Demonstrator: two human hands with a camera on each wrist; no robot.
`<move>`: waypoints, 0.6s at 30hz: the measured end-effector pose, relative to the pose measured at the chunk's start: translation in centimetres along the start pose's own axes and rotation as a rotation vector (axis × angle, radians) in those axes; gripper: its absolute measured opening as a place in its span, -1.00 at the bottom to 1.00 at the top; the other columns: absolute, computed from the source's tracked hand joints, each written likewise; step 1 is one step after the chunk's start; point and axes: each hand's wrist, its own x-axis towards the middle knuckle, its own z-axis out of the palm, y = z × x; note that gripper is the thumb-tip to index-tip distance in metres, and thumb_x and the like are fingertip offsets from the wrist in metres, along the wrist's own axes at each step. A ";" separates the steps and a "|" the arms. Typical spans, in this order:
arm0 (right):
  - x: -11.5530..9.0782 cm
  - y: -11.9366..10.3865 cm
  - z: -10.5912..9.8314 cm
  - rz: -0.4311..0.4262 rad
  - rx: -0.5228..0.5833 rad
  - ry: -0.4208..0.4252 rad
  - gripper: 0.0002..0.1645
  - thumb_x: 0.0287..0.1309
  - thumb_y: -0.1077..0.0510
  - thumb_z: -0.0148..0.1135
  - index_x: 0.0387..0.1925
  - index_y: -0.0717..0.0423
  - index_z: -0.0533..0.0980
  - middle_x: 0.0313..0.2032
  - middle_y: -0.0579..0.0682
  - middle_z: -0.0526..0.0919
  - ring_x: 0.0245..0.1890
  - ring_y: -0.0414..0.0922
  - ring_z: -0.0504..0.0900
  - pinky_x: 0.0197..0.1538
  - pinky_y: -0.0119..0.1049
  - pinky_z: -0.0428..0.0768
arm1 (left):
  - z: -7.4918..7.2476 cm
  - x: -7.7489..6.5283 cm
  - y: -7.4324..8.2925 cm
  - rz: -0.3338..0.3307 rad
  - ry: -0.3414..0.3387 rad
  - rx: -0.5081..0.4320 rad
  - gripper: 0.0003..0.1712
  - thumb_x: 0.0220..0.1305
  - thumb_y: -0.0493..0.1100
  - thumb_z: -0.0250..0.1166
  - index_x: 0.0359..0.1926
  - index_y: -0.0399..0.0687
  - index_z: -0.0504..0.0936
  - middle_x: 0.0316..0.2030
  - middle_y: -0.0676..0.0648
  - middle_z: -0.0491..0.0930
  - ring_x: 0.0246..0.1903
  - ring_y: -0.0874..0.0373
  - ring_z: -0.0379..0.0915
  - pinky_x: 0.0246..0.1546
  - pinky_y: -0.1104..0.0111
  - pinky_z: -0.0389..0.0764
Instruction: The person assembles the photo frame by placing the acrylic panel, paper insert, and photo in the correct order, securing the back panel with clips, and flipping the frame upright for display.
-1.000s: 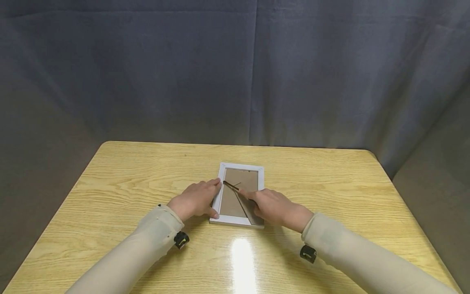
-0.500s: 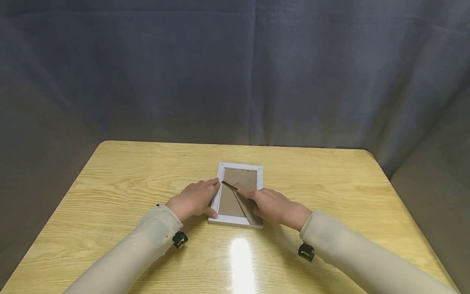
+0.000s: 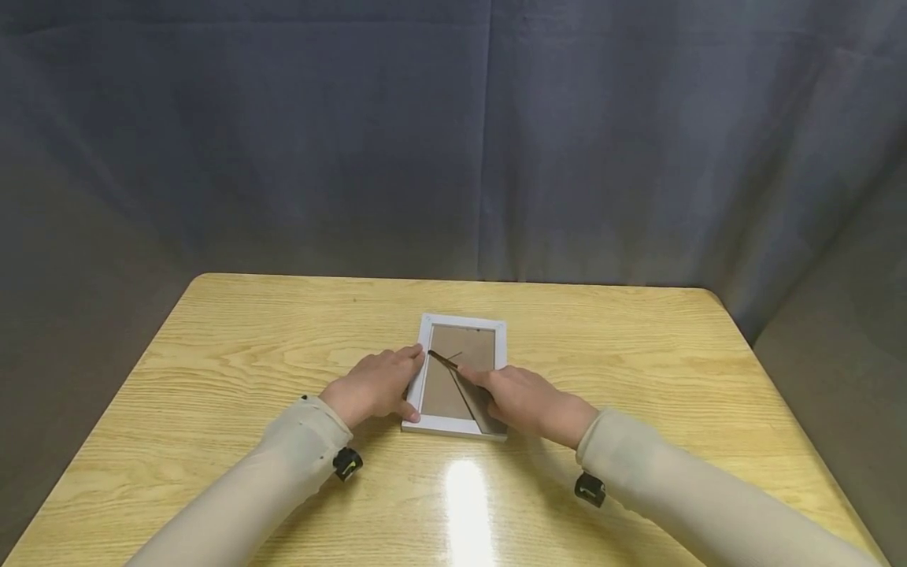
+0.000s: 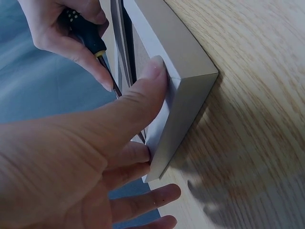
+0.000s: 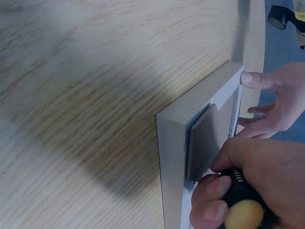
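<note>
A white picture frame [image 3: 501, 344] lies back up on the table, its brown backing board [image 3: 471, 339] showing. On the board is a brown stand flap [image 5: 202, 143], partly hidden by my right hand. My left hand [image 3: 378, 383] presses on the frame's left rim, thumb at the near left corner, fingers extended along the side. My right hand [image 3: 530, 400] grips a screwdriver [image 4: 88, 38] by its black and yellow handle, index finger along the shaft. The shaft slants left over the board, and its tip meets the inner edge of the left rim.
The wooden table [image 3: 269, 346] extends around the frame on all sides. Behind it hangs a dark grey curtain [image 3: 354, 142], which also runs down both sides. A black wrist camera [image 3: 347, 463] sits below the left cuff, and another [image 3: 590, 489] below the right.
Both hands, the screwdriver and the picture frame keep nearly the same places. The whole view has shifted very slightly, and the right hand shows hardly any motion.
</note>
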 end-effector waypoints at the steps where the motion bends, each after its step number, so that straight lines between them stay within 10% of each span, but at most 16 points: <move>1: 0.0 0.0 0.0 0.000 -0.003 -0.001 -0.24 0.06 0.33 0.10 0.37 0.05 0.28 -0.59 -0.07 0.53 -0.71 -0.26 0.27 -0.63 -0.39 0.33 | 0.0 0.0 0.0 0.000 0.000 0.000 0.12 -0.16 0.18 0.42 0.39 -0.25 0.22 0.41 -0.21 0.12 0.25 -0.21 0.24 0.18 0.05 0.36; 18: -0.1 -0.4 0.5 0.010 0.004 0.023 -0.23 0.05 0.33 0.08 0.37 0.06 0.27 -0.69 -0.13 0.42 -0.72 -0.25 0.27 -0.65 -0.38 0.35 | 0.1 0.0 -0.1 0.004 0.013 -0.017 0.13 -0.17 0.17 0.43 0.38 -0.28 0.23 0.40 -0.23 0.13 0.25 -0.20 0.24 0.17 0.08 0.38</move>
